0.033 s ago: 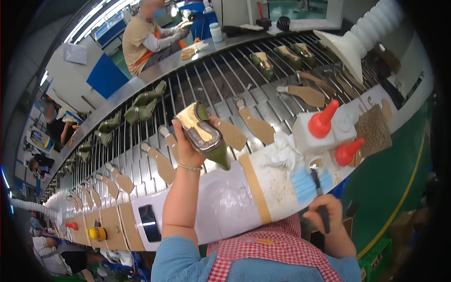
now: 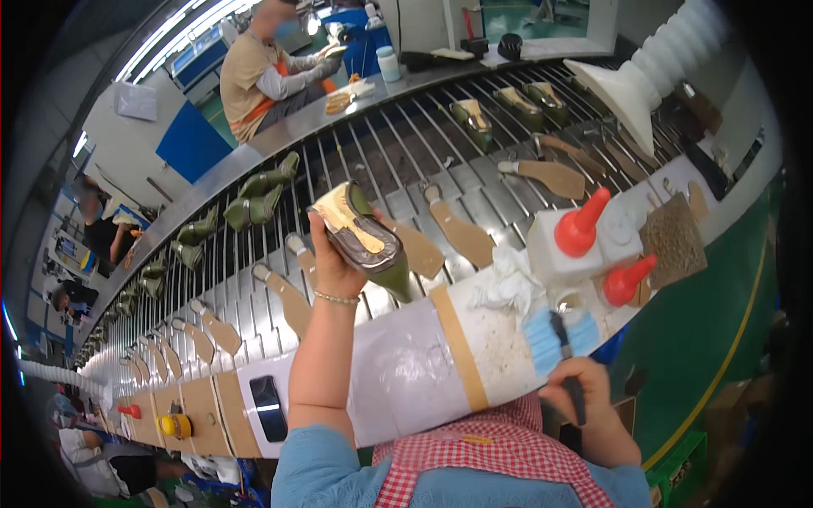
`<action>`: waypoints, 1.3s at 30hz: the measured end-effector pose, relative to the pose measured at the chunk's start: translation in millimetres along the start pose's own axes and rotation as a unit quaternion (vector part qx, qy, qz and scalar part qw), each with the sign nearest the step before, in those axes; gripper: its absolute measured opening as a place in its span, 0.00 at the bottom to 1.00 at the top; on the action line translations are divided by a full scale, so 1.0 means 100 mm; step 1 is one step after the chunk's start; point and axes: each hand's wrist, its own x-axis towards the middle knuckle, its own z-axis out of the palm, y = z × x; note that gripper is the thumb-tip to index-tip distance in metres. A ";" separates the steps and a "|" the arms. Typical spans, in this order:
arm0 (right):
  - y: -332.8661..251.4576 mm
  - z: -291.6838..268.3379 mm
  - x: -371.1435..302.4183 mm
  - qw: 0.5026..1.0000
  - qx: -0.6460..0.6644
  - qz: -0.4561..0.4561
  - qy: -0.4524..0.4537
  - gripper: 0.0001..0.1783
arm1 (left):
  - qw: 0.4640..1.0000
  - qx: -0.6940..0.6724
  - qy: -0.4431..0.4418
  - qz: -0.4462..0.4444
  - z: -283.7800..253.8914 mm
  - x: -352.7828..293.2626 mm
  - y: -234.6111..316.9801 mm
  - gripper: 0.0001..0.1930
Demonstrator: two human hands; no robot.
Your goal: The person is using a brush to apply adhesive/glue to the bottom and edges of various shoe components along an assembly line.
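My left hand [image 2: 340, 269] is wrapped round a green shoe upper [image 2: 391, 278], held underside up above the workbench with its pointed toe toward me. A cream insole strip and a dark brown border show on that underside. Low at the right, my right hand [image 2: 584, 391] is closed round a black-handled brush [image 2: 566, 343], its far end up over a blue face mask [image 2: 546, 339] that lies on the bench. That end is too blurred to make out. Just beyond the mask are a small clear cup [image 2: 569, 302] and two bottles with red nozzles [image 2: 581, 224].
Beyond the bench runs a slatted metal conveyor [image 2: 373, 152] carrying tan insoles [image 2: 457, 227] and several green shoe uppers [image 2: 254, 207]. A phone [image 2: 268, 408] lies left of my arm. A white hose hood [image 2: 622, 93] hangs at upper right. A co-worker [image 2: 262, 72] sits across the conveyor.
The shoe upper in my left hand has shifted slightly left. My right hand and the brush have also moved a little left, the brush's far end away from the clear cup.
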 end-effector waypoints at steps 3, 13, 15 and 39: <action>0.12 0.13 0.25 0.997 0.036 0.028 -0.069 0.13 | 0.997 0.015 -0.037 0.071 0.06 0.56 0.13 0.33; 0.68 0.39 0.93 0.960 0.175 0.094 -0.197 0.12 | 0.987 0.148 -0.006 0.059 -0.82 2.75 -0.28 0.23; 0.81 0.43 1.00 0.956 0.180 0.114 -0.201 0.14 | 0.983 0.174 -0.035 0.038 -1.02 3.03 -0.36 0.23; 0.16 0.60 0.47 0.971 0.240 0.009 -0.011 0.08 | 0.878 0.476 0.023 -0.033 -0.39 -0.87 0.27 0.15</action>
